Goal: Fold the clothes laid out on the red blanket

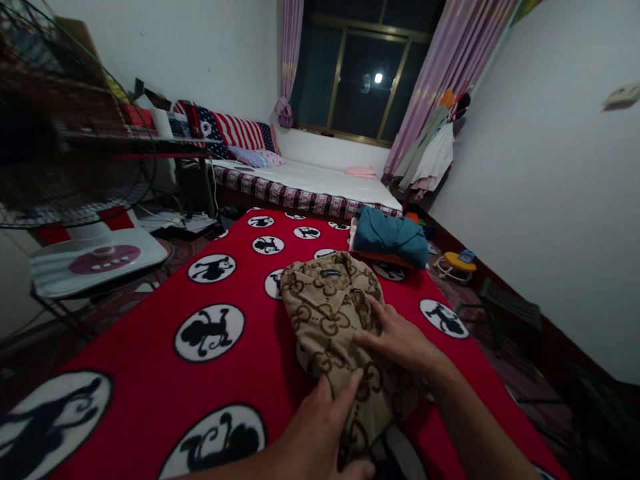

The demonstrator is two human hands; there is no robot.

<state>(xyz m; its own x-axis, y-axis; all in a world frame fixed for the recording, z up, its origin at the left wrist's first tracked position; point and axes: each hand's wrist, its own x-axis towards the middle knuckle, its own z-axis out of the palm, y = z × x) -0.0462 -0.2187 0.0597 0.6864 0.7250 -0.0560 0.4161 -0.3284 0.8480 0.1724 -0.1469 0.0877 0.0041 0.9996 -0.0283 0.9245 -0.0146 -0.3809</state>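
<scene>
A brown shirt [325, 320] with a darker letter pattern lies folded into a narrow shape on the red blanket [150, 373]. Its collar, with a small dark label [331, 273], points away from me. At its near end my left hand [325, 427] grips the cloth, fingers on top and thumb by the lower edge. My right hand [405, 340] rests on the shirt's right side, thumb and index finger stretched apart; its other fingers are mostly hidden. Beyond the collar sits a folded teal garment [390, 235] on other folded cloth.
To the left, a fan [55, 133] stands near a white-topped stool [100, 260] and a cluttered table [190, 148]. A bed [310, 177] lies under the window. At right are a yellow stool [459, 261], a dark low seat [510, 303] and hanging clothes [433, 160].
</scene>
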